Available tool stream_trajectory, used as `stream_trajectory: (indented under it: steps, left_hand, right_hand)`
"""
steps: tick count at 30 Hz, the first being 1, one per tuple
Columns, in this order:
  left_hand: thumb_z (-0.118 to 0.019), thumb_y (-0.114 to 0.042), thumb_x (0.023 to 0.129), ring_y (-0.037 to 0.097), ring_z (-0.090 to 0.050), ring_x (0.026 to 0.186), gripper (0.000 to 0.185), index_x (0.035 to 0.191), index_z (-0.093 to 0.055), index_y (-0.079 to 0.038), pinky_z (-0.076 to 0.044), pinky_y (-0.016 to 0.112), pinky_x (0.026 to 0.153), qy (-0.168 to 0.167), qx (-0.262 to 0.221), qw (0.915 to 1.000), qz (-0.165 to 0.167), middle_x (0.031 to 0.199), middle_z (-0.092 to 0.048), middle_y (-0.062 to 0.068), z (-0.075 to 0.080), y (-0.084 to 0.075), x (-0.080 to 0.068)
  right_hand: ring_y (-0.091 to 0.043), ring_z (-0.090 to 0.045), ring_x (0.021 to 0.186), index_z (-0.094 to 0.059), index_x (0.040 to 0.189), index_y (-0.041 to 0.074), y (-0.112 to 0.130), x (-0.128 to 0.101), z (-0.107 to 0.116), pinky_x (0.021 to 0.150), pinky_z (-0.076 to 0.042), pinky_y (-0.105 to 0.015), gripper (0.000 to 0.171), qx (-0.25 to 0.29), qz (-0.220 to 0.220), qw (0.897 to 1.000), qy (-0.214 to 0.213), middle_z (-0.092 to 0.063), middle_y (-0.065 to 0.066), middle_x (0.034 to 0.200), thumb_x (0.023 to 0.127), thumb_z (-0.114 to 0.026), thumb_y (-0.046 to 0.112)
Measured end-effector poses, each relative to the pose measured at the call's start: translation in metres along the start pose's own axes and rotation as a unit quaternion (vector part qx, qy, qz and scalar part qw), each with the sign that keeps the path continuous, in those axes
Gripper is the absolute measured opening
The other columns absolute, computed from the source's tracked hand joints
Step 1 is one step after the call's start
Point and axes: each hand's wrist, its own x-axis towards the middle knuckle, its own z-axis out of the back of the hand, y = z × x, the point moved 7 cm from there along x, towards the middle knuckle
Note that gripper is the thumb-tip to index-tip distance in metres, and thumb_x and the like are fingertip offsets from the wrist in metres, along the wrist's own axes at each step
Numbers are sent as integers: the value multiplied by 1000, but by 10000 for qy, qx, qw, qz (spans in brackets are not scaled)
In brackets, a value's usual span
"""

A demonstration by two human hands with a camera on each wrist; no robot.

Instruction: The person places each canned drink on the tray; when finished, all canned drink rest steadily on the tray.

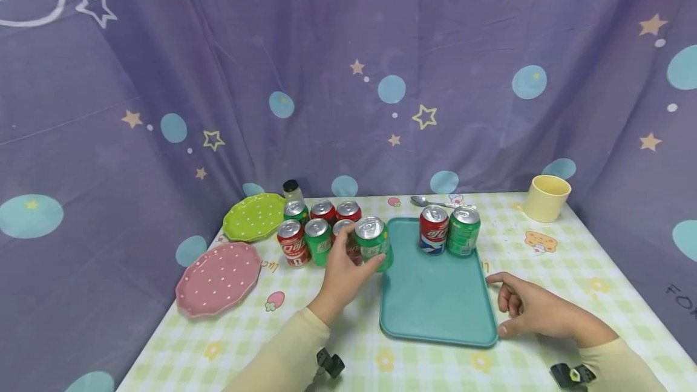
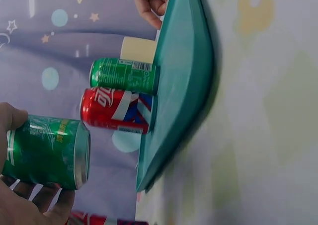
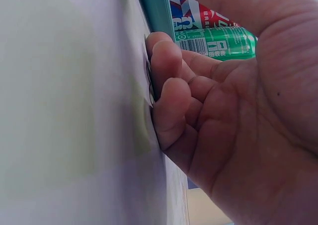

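Green can (image 1: 373,243): label unreadable, gripped in left hand (image 1: 343,271) at tray (image 1: 435,313) left edge. Right hand (image 1: 530,307): loosely curled, holding nothing, touching tray right edge.

Both forearms wear pale cream-yellow long sleeves with soft ribbed cuffs ending at the wrists, leaving the left hand (image 1: 342,271) and right hand (image 1: 530,310) bare, and a small black camera mount with dark clips and a greenish spot sits under each wrist.
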Motion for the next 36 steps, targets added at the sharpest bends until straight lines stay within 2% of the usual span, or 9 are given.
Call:
stream_trajectory:
  steps: [6, 14, 20, 23, 31, 36]
  left_hand:
    - [-88, -10, 85, 28, -61, 121, 71, 145, -50, -13, -55, 48, 101, -2, 18, 10000, 33, 133, -63, 6, -24, 2, 14]
    - [-89, -15, 85, 27, -59, 125, 72, 145, -49, -15, -54, 44, 104, -136, 351, 9982, 476, 137, -58, 3, -52, 18, 30]
    - [-89, -18, 85, 29, -60, 125, 72, 145, -49, -13, -55, 47, 102, -242, 621, 9959, 613, 135, -61, 10, -63, 28, 41]
    - [-89, -20, 86, 25, -60, 125, 72, 146, -49, -15, -55, 44, 102, -231, 793, 9938, 745, 135, -63, 8, -68, 35, 46]
    - [-88, -18, 86, 25, -61, 126, 71, 145, -49, -18, -53, 42, 104, -119, 693, 9929, 962, 137, -63, 7, -81, 49, 56]
    - [-89, -15, 84, 26, -61, 126, 70, 142, -50, -17, -53, 43, 105, -168, 739, 9924, 974, 137, -63, 9, -83, 53, 60]
  right_hand:
    - [-16, -55, 76, -32, 153, -8, 0, 0, 0, 62, -49, -27, 97, 1, -11, 10000, 2, -55, -13, 98, 80, -92, 14]
    - [-17, -56, 76, -33, 152, -7, 2, 0, 0, 63, -50, -28, 96, -18, 6, 10000, -47, -56, -14, 98, 80, -92, 14]
    - [-17, -55, 76, -33, 152, -7, 3, -1, 0, 63, -49, -28, 96, -10, -57, 10000, -53, -55, -14, 97, 79, -93, 14]
    - [-18, -55, 76, -33, 152, -7, 3, -1, 1, 63, -49, -28, 96, -34, -48, 10000, -50, -55, -14, 97, 79, -93, 15]
    - [-17, -55, 77, -33, 153, -6, -1, -1, 1, 63, -49, -28, 96, -63, -38, 10000, -44, -56, -13, 98, 80, -93, 16]
    - [-17, -55, 77, -34, 152, -6, 0, 0, 1, 63, -50, -28, 96, -74, -9, 10000, -54, -56, -13, 97, 80, -93, 16]
